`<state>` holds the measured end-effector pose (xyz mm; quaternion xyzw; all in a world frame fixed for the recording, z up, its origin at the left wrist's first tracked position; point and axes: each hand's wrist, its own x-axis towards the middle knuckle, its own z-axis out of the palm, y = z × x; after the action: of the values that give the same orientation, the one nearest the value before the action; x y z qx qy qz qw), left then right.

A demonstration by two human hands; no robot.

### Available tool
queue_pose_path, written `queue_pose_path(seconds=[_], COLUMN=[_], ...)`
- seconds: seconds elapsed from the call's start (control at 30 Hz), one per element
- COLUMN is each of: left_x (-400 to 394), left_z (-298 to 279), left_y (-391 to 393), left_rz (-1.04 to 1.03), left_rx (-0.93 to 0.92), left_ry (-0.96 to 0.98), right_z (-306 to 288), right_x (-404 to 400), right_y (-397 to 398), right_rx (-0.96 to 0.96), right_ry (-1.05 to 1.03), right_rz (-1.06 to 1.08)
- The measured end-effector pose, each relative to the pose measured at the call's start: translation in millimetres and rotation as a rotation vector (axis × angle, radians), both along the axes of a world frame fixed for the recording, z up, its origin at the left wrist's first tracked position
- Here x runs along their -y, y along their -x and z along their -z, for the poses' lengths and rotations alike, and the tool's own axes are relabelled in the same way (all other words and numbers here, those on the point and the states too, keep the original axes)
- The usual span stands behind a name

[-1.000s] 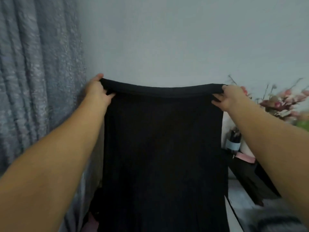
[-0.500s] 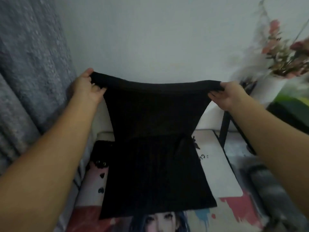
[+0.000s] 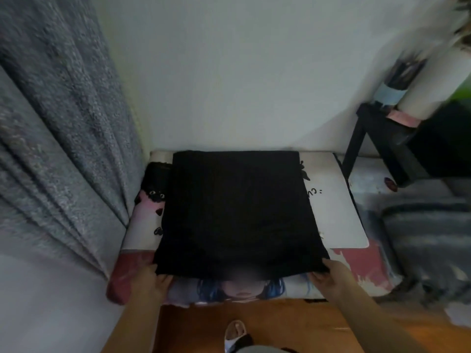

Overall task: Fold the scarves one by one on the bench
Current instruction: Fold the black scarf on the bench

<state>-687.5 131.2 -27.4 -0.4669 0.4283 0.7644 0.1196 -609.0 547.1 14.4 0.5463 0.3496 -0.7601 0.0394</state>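
Note:
A black scarf (image 3: 237, 212) lies folded flat on the bench (image 3: 339, 212), which has a printed cartoon cover and stands against the white wall. My left hand (image 3: 155, 276) grips the scarf's near left corner. At the near right corner, my right hand (image 3: 328, 276) pinches the cloth. Both hands sit low at the bench's front edge, with the scarf's far edge reaching the wall.
A grey curtain (image 3: 58, 149) hangs on the left beside the bench. A black side table (image 3: 377, 138) with a white vase and bottle stands at the right. Grey striped fabric (image 3: 420, 238) lies right of the bench. My foot in a sandal (image 3: 235, 332) is on the wooden floor.
The scarf was held up high by its top edge; both hands came down and toward me, laying it folded over itself on the bench.

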Motion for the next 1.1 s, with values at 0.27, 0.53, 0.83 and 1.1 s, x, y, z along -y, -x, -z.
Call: queue_pose_path(seconds=[0.27, 0.53, 0.83, 1.1], left_x=[-9, -28, -11, -8], left_z=[-49, -226, -85, -9], left_y=[60, 201, 117, 57], left_rz=[0.179, 0.017, 0.048, 0.264], left_rx=[0.03, -0.534, -0.218, -0.047], left_ry=[0.164, 0.104, 0.07, 0.268], right_z=[-43, -210, -80, 8], right_x=[-1, -10, -15, -8], right_y=[54, 163, 102, 65], right_rx=[0.078, -0.617, -0.212, 0.02], right_ry=[0.088, 0.113, 0.119, -0.01], right_rz=[-0.019, 0.202, 0.147, 0.001])
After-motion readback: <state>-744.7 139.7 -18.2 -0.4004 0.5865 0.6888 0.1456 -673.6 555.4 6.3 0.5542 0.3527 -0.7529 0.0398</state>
